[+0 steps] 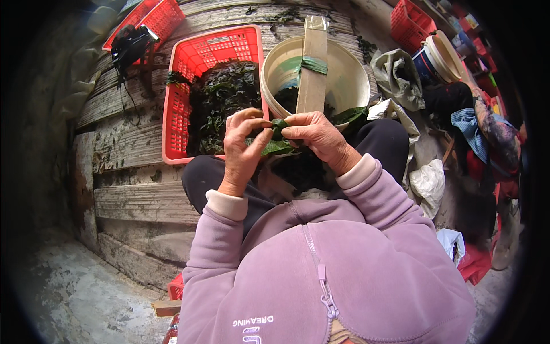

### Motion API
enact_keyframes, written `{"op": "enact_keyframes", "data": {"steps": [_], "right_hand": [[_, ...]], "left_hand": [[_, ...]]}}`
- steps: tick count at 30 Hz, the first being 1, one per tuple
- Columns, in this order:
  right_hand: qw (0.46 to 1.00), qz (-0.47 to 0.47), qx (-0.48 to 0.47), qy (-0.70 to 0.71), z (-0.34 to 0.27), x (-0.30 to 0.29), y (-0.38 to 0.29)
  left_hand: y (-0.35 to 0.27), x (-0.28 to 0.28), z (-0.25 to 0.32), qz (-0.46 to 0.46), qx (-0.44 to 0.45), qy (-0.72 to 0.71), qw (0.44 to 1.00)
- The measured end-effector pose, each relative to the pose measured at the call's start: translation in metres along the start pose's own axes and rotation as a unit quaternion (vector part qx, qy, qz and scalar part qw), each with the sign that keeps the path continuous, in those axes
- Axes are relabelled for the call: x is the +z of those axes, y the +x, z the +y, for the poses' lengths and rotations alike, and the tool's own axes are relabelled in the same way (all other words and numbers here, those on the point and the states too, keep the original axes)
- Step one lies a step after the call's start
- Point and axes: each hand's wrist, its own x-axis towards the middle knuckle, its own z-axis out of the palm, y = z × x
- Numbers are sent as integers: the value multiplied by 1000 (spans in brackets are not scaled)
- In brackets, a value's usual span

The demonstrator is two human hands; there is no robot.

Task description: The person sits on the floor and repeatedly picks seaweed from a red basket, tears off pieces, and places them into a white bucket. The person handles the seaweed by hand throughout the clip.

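Observation:
Between my two hands is a small folded piece of dark green leaf, perhaps seaweed [279,129]. My left hand [248,136] pinches it from the left with thumb and fingers. From the right, my right hand [316,132] grips it with thumb and forefinger. A broader green piece hangs just below my fingers. Beyond my left hand, a red plastic basket [170,124] holds a heap of wet dark green leaves [227,99]. Past my right hand stands a cream plastic bucket [350,73] with dark leaves inside. A flat wooden board [314,73], bound with green cord, lies across its rim.
Wooden planks [129,146] lie under the basket. At the upper left, a black bag [133,45] hangs by another red basket [163,21]. On the right are a woven sack [397,77], a white bucket [444,56], a white bag [427,182] and another person [494,124].

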Motion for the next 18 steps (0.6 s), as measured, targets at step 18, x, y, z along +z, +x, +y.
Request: {"op": "enact_keyframes", "data": {"steps": [18], "right_hand": [[952, 6, -120, -281, -8, -11, -4]], "left_hand": [[-10, -21, -15, -92, -392, -529, 747]]}}
